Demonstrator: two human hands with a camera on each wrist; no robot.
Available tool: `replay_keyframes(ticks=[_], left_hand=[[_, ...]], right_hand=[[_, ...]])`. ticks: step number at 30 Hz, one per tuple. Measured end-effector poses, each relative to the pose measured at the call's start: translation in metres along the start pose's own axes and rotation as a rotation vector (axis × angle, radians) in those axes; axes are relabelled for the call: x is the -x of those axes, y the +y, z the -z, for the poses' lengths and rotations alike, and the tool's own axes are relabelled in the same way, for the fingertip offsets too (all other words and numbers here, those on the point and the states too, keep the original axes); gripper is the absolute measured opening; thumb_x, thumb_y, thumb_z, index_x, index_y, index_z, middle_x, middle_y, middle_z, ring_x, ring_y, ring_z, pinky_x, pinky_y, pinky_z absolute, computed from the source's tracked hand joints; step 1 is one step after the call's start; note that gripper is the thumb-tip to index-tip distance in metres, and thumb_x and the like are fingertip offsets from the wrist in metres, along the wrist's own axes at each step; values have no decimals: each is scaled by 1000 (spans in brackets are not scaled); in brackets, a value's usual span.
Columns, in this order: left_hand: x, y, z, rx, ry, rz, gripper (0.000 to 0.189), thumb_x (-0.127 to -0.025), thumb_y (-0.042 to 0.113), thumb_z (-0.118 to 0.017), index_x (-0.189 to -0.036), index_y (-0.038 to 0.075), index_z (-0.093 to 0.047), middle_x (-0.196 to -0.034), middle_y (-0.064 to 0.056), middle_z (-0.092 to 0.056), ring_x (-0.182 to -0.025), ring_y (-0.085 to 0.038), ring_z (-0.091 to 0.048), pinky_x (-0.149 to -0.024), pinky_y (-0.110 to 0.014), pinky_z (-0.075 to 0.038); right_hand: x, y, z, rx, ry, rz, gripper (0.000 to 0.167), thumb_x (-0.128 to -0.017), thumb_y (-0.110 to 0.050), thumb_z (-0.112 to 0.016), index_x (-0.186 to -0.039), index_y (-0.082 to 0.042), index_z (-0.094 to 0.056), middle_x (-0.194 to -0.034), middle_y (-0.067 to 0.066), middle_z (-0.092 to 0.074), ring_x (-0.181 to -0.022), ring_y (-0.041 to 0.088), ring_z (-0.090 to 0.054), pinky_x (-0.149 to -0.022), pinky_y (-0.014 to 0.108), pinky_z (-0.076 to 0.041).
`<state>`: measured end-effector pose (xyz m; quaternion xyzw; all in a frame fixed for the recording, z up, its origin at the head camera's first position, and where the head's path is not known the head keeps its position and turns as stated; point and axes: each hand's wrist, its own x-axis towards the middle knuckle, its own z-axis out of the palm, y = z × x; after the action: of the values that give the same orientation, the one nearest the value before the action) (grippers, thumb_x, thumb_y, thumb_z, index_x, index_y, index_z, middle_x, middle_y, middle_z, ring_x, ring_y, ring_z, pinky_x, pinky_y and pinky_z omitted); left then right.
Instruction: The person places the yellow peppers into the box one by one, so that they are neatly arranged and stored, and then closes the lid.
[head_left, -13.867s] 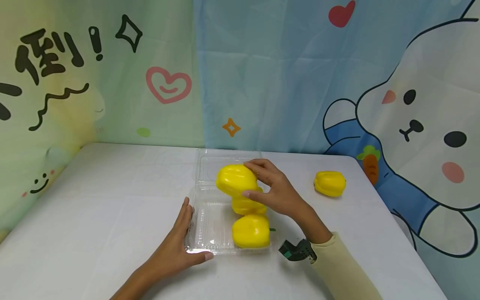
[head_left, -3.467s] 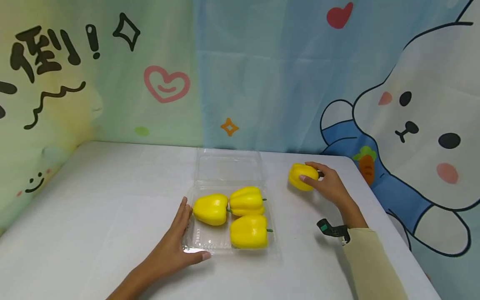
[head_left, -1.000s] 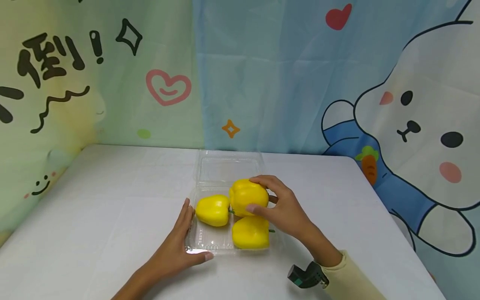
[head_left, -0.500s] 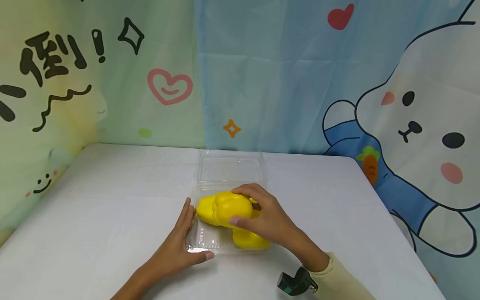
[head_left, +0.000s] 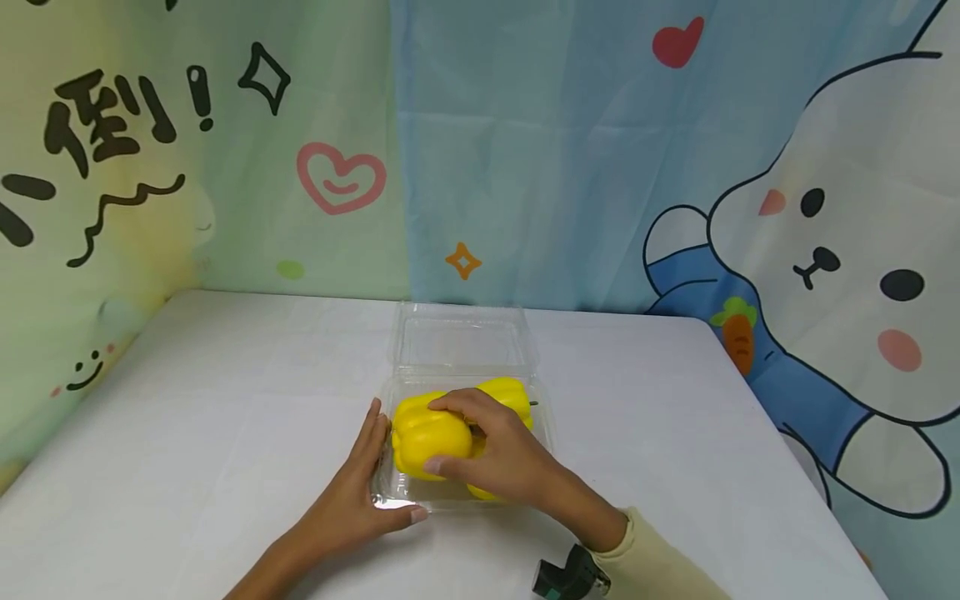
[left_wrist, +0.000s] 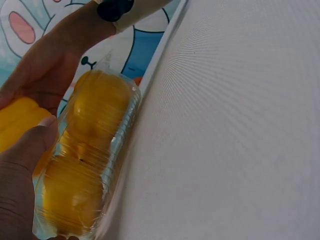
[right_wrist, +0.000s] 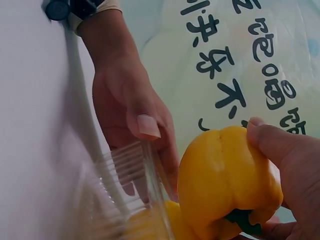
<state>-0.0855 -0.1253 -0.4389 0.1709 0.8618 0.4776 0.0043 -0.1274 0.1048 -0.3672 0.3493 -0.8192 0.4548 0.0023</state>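
Note:
A yellow bell pepper point(head_left: 431, 446) is gripped between the fingers and thumb of my right hand point(head_left: 513, 458), over the front left of a clear plastic clamshell box point(head_left: 405, 490). In the right wrist view, this pepper point(right_wrist: 225, 175) shows its green stem underneath. Three other yellow peppers lie in the box: one at the back right point(head_left: 510, 392), one at the front right point(head_left: 480, 493) mostly covered by my hand, and one at the left largely hidden by the held pepper. My left hand point(head_left: 352, 487) rests against the box's left side and near corner, fingers straight, thumb spread.
The box's clear lid point(head_left: 461, 337) lies folded back behind it on the white table point(head_left: 225, 417). A printed cloth backdrop point(head_left: 525, 167) hangs along the table's back edge. A small dark camera point(head_left: 570, 575) sits on my right wrist.
My right hand took the fourth pepper from the table's right side and brought it left over the box, then forward and lower at the front left. The left hand stays in place.

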Motion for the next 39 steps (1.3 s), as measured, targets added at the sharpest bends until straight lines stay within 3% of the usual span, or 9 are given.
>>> replay_keyframes(ticks=[8,19,27,34,39], left_hand=[[1,0,0,7,-10,8,123,-70,49,-85,-154,0,-9,-163,-1,10,-146,-27,-7,-111,-54,-19],[1,-2,0,9,-10,7,124,-69,52,-84,-155,2,-9,-163,-3,10,-145,-29,-13,-110,-54,-22],[1,-1,-1,-3,-14,15,124,-70,54,-83,-155,1,-9,-163,-4,9,-145,-28,-13,-110,-53,-22],[1,0,0,-17,-6,6,124,-70,54,-83,-155,0,-10,-163,-4,8,-145,-30,-11,-110,-53,-22],[1,1,1,-7,-12,-4,124,-70,54,-82,-154,0,-9,-163,-3,10,-145,-30,-9,-110,-54,-21]], right_hand=[[1,0,-6,6,6,1,54,-80,-33,-81,-127,-16,-60,-128,-8,-55,-114,11,-52,-94,33,-47],[3,0,-12,21,-43,76,55,-82,-38,-79,-127,-14,-59,-127,-8,-56,-116,10,-52,-98,31,-45],[6,-1,-15,104,-83,67,59,-82,-46,-76,-130,-15,-57,-128,-6,-54,-116,9,-51,-98,30,-44],[7,-2,-18,163,-53,55,63,-77,-50,-78,-128,-16,-60,-127,-7,-54,-116,10,-48,-100,32,-42],[8,-5,-20,268,-48,21,66,-77,-54,-76,-126,-12,-62,-127,-3,-51,-117,12,-47,-101,31,-41]])
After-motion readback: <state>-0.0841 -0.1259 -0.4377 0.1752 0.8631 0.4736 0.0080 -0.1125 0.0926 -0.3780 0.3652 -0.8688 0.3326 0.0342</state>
